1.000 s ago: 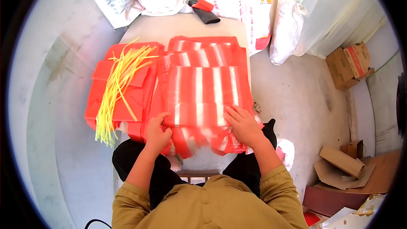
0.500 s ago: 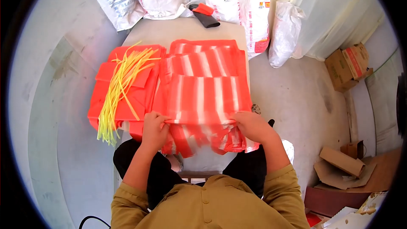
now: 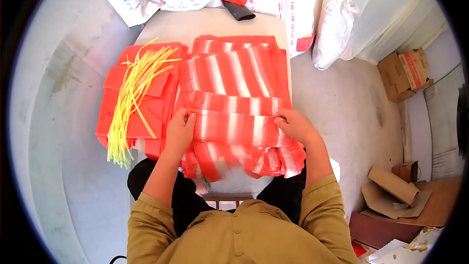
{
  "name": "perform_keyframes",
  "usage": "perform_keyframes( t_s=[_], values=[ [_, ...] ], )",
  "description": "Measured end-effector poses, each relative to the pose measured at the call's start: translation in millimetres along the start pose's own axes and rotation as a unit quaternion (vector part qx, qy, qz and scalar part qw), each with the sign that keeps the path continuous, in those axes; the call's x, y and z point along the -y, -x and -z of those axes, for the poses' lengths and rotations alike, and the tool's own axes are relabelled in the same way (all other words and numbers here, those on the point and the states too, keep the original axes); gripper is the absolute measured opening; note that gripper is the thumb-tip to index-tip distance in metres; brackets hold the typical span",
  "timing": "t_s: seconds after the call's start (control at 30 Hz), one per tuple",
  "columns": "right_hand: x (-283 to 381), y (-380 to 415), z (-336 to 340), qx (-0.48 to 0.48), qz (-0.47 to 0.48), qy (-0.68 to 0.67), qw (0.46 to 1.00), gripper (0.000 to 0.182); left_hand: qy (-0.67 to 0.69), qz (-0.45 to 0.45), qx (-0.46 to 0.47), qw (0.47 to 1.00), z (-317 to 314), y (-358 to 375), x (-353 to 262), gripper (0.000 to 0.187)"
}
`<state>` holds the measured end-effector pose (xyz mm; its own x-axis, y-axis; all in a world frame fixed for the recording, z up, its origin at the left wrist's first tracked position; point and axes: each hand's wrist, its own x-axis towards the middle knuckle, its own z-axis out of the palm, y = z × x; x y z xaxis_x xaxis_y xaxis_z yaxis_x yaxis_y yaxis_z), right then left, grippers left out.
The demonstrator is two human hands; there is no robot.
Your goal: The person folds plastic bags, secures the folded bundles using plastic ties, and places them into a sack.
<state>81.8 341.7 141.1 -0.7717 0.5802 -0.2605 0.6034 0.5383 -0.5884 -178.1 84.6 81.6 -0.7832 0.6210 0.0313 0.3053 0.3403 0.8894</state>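
A pile of thin red-and-white striped plastic bags (image 3: pixel 234 73) lies on the table in front of me. My left hand (image 3: pixel 181 129) pinches the left end of a fold in the top bag (image 3: pixel 229 128). At the fold's right end, my right hand (image 3: pixel 295 126) is also closed on it, thumb and fingers together. Between my hands the fold runs straight across. Below it, crumpled bag ends (image 3: pixel 273 161) hang over the near table edge above my lap. To the left, a bundle of yellow strips (image 3: pixel 139 98) rests on folded plain red material (image 3: pixel 112 112).
A black-and-red object (image 3: pixel 237 7) lies at the far end of the table (image 3: pixel 171 24). White printed sacks (image 3: pixel 298 17) stand beyond it. Cardboard boxes (image 3: pixel 403 76) sit on the floor at right, with flattened cardboard (image 3: pixel 391 193) nearer me.
Both hands have moved away from my body, carrying the edge of the top striped bag up over itself into a fold. The camera view has shifted slightly.
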Motion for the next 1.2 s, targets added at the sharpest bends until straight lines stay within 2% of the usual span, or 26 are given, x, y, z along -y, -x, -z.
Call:
perform_keyframes(
  t_s=[0.17,0.27,0.3,0.37,0.47,0.57,0.67,0.8,0.9,0.93,1.07,1.2],
  values=[
    [-3.7,4.3,-16.5,-0.078,0.000,-0.049,0.996,0.021,-0.048,-0.008,-0.033,0.998,-9.6,-2.7,5.9,0.021],
    [-12.6,5.6,-35.0,-0.195,0.076,0.079,0.975,0.021,-0.064,0.034,-0.027,0.997,-8.6,-2.9,-3.4,0.025],
    [-12.0,9.0,-38.8,-0.211,0.138,0.100,0.963,0.024,-0.071,0.056,-0.022,0.996,-6.9,-2.2,-8.0,0.027],
    [-10.0,16.7,-46.3,-0.238,0.259,0.141,0.925,0.030,-0.089,0.043,-0.029,0.995,-5.4,-1.1,-8.7,0.035],
    [7.9,33.8,-52.5,-0.168,0.319,0.128,0.924,0.038,-0.065,0.038,-0.031,0.997,-4.4,3.2,-10.2,0.046],
    [6.2,46.7,-51.0,-0.162,0.294,0.133,0.932,0.042,-0.034,0.028,-0.013,0.999,1.7,15.0,-5.9,0.051],
    [1.9,58.5,-46.5,-0.191,0.254,0.194,0.928,0.047,-0.006,-0.002,0.014,1.000,10.3,27.8,8.1,0.056],
    [-5.3,60.2,-51.8,-0.200,0.246,0.213,0.924,0.049,0.031,-0.021,0.045,0.998,11.0,41.8,15.6,0.062],
    [-14.4,58.3,-63.6,-0.210,0.248,0.212,0.922,0.048,-0.149,-0.168,0.020,0.974,8.2,49.8,17.9,0.061],
    [-14.5,59.1,-64.8,-0.211,0.247,0.215,0.921,0.047,-0.082,-0.138,0.011,0.987,4.9,53.0,8.0,0.049],
    [-10.9,62.1,-57.9,-0.216,0.250,0.236,0.914,0.046,-0.136,-0.151,0.012,0.979,6.7,48.5,7.1,0.043],
    [3.9,70.6,-32.8,-0.151,0.262,0.260,0.917,0.040,-0.166,-0.174,0.013,0.971,18.6,52.4,-7.7,0.033]
  ],
)
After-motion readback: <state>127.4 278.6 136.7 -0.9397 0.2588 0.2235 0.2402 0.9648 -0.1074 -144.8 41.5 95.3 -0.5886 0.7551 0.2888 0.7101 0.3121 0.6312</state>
